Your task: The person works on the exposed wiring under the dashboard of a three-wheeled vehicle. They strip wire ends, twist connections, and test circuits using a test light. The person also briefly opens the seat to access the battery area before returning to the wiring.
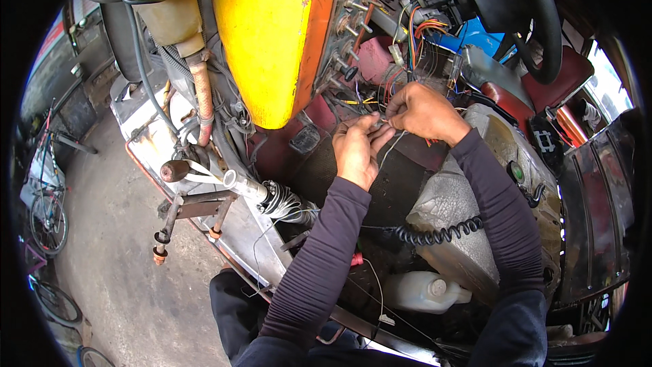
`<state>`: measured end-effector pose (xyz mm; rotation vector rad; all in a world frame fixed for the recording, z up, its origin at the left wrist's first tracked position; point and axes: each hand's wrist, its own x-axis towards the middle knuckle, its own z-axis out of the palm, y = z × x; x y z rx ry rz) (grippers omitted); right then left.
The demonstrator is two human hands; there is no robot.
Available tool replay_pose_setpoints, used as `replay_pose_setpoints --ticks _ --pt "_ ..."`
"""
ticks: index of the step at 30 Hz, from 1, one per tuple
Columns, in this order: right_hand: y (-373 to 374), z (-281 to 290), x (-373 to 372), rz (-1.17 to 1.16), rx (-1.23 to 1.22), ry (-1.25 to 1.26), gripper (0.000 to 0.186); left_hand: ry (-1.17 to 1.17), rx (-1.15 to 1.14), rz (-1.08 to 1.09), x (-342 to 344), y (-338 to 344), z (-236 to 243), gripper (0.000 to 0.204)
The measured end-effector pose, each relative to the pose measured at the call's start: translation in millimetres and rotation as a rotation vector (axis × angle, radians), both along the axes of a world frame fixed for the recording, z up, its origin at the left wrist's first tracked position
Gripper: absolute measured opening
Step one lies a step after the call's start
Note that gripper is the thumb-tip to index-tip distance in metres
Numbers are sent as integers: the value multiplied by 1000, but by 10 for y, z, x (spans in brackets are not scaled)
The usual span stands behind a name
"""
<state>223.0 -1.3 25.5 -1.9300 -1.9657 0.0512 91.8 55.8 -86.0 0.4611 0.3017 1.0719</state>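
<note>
Both hands meet in front of me over the dark floor of a vehicle cab. My left hand (356, 153) is palm up, thumb and fingers closed at the tips. Bent over from the right, my right hand (426, 114) pinches at the same spot, fingertips almost touching the left ones. Between them a thin pale wire (389, 152) comes out and hangs below the fingers. The exact end they grip is hidden. Close behind the hands lies a tangle of loose wires (397, 81), with a bundle of orange wires (429, 26) higher up.
A yellow and orange panel (272, 34) with switches (353, 24) rises ahead. The steering wheel (553, 20) is at upper right. A coiled black cord (441, 234) crosses below my right forearm, above a whitish plastic jug (424, 292). Bicycles (51, 211) stand far left.
</note>
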Motion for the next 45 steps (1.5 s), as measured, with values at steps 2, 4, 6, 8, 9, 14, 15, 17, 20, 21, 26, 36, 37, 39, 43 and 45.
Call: replay_pose_setpoints --ticks 2,4,6,8,9,14,15,17,20,21,26,36,37,39,43,45 --pt "-6 7 13 36 -13 38 23 -97 16 -26 17 25 -67 25" --pt "-12 46 24 84 -55 107 23 -87 47 -24 30 3 -99 20" --pt "-21 85 17 84 -84 114 24 -69 56 5 29 -54 -94 20" --pt "-70 174 14 37 -133 57 24 -50 55 49 77 -105 -48 25" --pt "-98 189 30 48 -126 69 24 -46 50 47 95 -111 -30 28" --pt "-326 303 82 155 107 93 26 -61 41 72 146 -94 -66 43" --pt "-398 296 214 195 224 -5 25 -63 39 56 180 -117 -77 43" --pt "-646 452 51 58 103 155 21 -64 39 62 94 -116 -80 44" --pt "-964 342 3 16 -56 100 19 -34 26 65 52 -139 -77 46" --pt "-1021 239 32 25 -51 69 20 -20 22 72 50 -146 -77 46" --pt "-1059 -66 190 -75 -86 117 19 64 41 73 86 -226 -62 43" --pt "-1036 -13 130 -53 -52 53 20 108 14 120 149 -237 -44 41" --pt "-1041 12 124 -44 -36 60 20 112 12 131 144 -238 -51 41" --pt "-1042 78 69 -45 -4 83 20 117 12 153 132 -237 -64 42" --pt "-1173 418 -95 -59 121 97 17 93 9 144 157 -213 -117 42" --pt "-1203 533 -76 45 302 50 17 59 0 143 157 -176 -168 44"
